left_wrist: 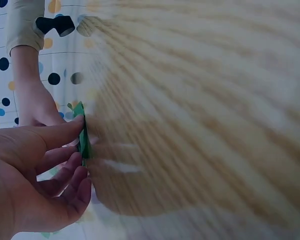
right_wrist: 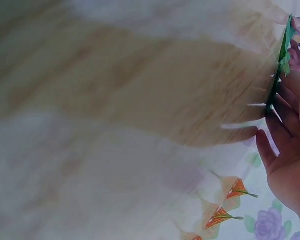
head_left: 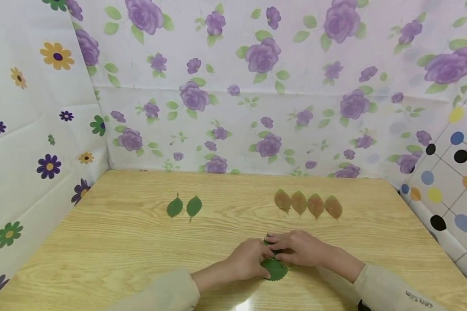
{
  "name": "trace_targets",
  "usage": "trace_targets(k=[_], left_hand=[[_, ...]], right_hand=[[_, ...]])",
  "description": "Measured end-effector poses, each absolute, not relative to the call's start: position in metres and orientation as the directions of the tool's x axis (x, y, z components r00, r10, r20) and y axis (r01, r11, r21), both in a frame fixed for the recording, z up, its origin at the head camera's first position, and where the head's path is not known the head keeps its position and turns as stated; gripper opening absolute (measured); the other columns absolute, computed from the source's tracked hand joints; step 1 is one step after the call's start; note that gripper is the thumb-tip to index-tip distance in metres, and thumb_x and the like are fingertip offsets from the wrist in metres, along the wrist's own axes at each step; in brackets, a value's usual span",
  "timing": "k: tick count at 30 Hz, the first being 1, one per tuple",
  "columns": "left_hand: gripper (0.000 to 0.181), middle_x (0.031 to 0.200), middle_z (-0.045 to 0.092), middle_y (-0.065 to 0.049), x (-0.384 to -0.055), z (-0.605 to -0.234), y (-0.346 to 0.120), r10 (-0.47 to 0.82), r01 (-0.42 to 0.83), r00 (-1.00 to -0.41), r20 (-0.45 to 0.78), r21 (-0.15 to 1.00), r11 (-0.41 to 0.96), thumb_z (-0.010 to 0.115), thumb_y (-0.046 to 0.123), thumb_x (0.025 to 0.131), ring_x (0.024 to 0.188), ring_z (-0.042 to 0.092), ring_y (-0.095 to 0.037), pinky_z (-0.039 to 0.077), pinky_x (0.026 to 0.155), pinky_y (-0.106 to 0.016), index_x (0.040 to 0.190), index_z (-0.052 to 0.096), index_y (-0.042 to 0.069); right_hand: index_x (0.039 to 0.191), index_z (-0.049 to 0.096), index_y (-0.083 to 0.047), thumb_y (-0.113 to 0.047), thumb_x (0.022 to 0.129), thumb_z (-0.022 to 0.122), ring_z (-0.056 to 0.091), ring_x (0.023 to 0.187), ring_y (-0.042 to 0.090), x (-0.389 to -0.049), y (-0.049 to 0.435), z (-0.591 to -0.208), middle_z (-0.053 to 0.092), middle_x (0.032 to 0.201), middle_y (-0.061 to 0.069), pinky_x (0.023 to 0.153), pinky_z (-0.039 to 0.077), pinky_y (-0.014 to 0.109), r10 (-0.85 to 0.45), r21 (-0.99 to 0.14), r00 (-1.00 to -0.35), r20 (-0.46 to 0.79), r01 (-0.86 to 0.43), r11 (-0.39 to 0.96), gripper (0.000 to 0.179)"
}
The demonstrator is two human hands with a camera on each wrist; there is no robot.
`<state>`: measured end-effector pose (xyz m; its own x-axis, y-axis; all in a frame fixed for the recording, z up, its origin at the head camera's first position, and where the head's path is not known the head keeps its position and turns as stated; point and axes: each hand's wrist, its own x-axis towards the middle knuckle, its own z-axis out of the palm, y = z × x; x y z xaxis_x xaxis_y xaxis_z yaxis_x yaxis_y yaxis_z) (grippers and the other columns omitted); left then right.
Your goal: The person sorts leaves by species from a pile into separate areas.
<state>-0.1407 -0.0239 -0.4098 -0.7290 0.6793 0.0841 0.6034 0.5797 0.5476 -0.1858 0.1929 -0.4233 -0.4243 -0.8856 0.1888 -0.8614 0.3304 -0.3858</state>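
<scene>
A dark green leaf [head_left: 275, 270] with a serrated edge lies low over the table between both hands, partly covered by fingers. My left hand [head_left: 247, 259] holds its left side, with the thumb at the near edge and the fingers bent beside it. From the right, my right hand [head_left: 305, 248] reaches over its upper part, thumb and fingers on the green. The left wrist view shows the leaf [left_wrist: 83, 132] edge-on at the left fingertips. A raised green flap [right_wrist: 286, 65] stands near the right thumb in the right wrist view.
Two green leaves [head_left: 193, 206] lie apart at the back left of the wooden table [head_left: 120, 242]. Several reddish-brown leaves [head_left: 316, 204] form a row at the back right. Flowered cloth [head_left: 233, 108] hangs behind; a dotted cloth [head_left: 445, 190] borders the right side.
</scene>
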Motion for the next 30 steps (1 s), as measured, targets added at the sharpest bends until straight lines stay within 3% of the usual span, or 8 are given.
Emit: trace_targets(k=[11,19,22,30], left_hand=[[0.032,0.088,0.06,0.002,-0.145,-0.405,-0.024,0.687,0.537,-0.726,-0.038,0.594,0.599,0.087,0.006,0.069,0.081,0.052,-0.004,0.044,0.072,-0.015,0.093,0.066,0.004],[0.017,0.077,0.062,0.006,-0.142,-0.391,-0.032,0.774,0.599,-0.611,-0.167,0.542,0.589,0.079,0.004,0.077,0.07,0.055,0.001,0.045,0.066,-0.011,0.085,0.064,0.007],[0.011,0.075,0.063,0.006,-0.14,-0.39,-0.034,0.793,0.622,-0.59,-0.153,0.54,0.567,0.075,0.001,0.08,0.069,0.055,0.001,0.045,0.066,-0.011,0.082,0.065,0.006],[0.008,0.071,0.057,0.008,-0.15,-0.4,-0.045,0.786,0.592,-0.613,-0.075,0.616,0.52,0.068,0.0,0.087,0.064,0.046,0.001,0.044,0.063,-0.013,0.081,0.066,0.005]], right_hand=[[0.121,0.067,-0.005,-0.013,0.091,0.067,0.053,0.122,0.03,-0.186,0.194,-0.423,0.056,0.132,0.014,0.092,0.05,0.038,-0.89,-0.362,-0.413,0.192,-0.873,0.327,0.031],[0.119,0.066,0.001,-0.013,0.093,0.066,0.052,0.122,0.031,-0.184,0.193,-0.425,0.055,0.132,0.015,0.093,0.049,0.037,-0.886,-0.354,-0.417,0.203,-0.875,0.33,0.03],[0.119,0.065,0.003,-0.013,0.093,0.065,0.052,0.122,0.032,-0.183,0.194,-0.426,0.055,0.132,0.017,0.093,0.049,0.038,-0.886,-0.354,-0.413,0.21,-0.877,0.325,0.03],[0.119,0.065,0.003,-0.013,0.093,0.065,0.052,0.122,0.033,-0.182,0.194,-0.426,0.055,0.132,0.017,0.093,0.049,0.038,-0.885,-0.354,-0.41,0.221,-0.879,0.319,0.03]])
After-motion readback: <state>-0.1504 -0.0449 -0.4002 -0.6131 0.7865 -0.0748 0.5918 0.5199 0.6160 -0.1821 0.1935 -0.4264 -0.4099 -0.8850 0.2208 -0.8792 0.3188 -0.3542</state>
